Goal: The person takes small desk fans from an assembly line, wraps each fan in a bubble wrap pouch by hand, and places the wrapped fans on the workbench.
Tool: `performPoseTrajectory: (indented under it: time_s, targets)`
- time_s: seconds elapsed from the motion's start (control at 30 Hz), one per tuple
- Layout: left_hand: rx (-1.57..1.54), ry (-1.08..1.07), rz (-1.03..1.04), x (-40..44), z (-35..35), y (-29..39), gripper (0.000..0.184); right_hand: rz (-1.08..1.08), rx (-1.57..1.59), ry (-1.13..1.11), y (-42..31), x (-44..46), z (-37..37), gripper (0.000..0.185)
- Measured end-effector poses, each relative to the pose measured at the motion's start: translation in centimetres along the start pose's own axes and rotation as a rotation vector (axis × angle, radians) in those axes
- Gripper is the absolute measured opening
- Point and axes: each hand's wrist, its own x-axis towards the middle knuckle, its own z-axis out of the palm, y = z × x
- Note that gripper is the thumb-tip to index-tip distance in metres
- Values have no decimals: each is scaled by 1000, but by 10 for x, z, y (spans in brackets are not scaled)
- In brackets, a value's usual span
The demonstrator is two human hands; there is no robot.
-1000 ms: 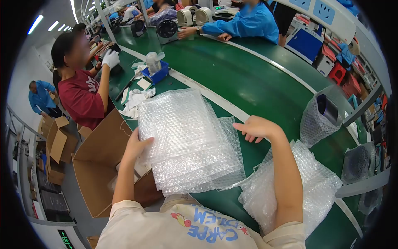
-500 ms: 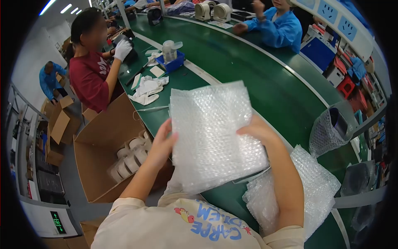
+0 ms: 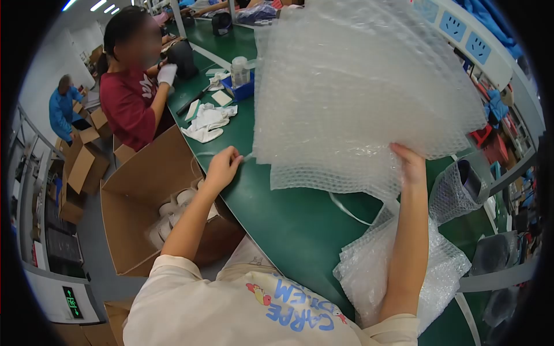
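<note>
A fanned stack of clear bubble wrap sheets (image 3: 358, 86) is raised over the table, its lower edge gripped by my right hand (image 3: 411, 164), thumb on the near face. My left hand (image 3: 224, 168) is apart from the stack, above the table's near edge, fingers curled together. A thin pale strip (image 3: 205, 154) runs behind that hand and shows again beyond the fingertips; whether they pinch it is unclear. Under my right forearm lies more bubble wrap (image 3: 444, 254). A white looped band (image 3: 350, 210) shows on the table below the raised sheets.
A cardboard box (image 3: 130, 213) with white rounded parts (image 3: 179, 207) stands left of the green table (image 3: 271, 225). White gloves (image 3: 209, 122) and a blue tray (image 3: 241, 89) lie ahead. A co-worker (image 3: 130, 98) handles a dark object. A bubble-wrapped item (image 3: 456, 190) stands right.
My left hand has let go of the bubble wrap and closed its fingers near the table edge. My right hand has lifted the sheets up and away, and they have fanned out.
</note>
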Motion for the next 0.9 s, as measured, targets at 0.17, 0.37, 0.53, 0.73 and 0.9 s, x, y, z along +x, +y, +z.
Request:
performPoseTrajectory:
  time_s: [0.17,0.37,0.53,0.73,0.9]
  targets:
    - [-980,56,-110,4,-24,67,67,-160,-8,-45,1,-8,23,46]
    - [-774,-170,137,5,-65,92,89,-12,-96,-120,9,-19,41,48]
    - [-664,-204,52,-1,-65,113,87,103,-241,-321,8,-22,42,60]
    - [-890,-218,126,-1,-51,95,85,153,-229,-364,16,-15,26,73]
    - [-632,-241,108,-5,-48,91,78,231,-464,-226,25,-16,33,61]
